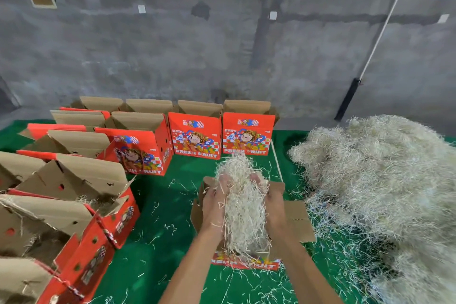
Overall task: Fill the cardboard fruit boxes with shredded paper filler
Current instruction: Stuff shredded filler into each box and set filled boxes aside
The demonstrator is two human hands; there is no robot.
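Holding a big clump of shredded paper between my left hand and right hand, fingers curled around it, I keep it over the open fruit box. The clump hides the inside of that box. A huge paper pile sits just right of the box. More red boxes stand behind and left, on the green mat.
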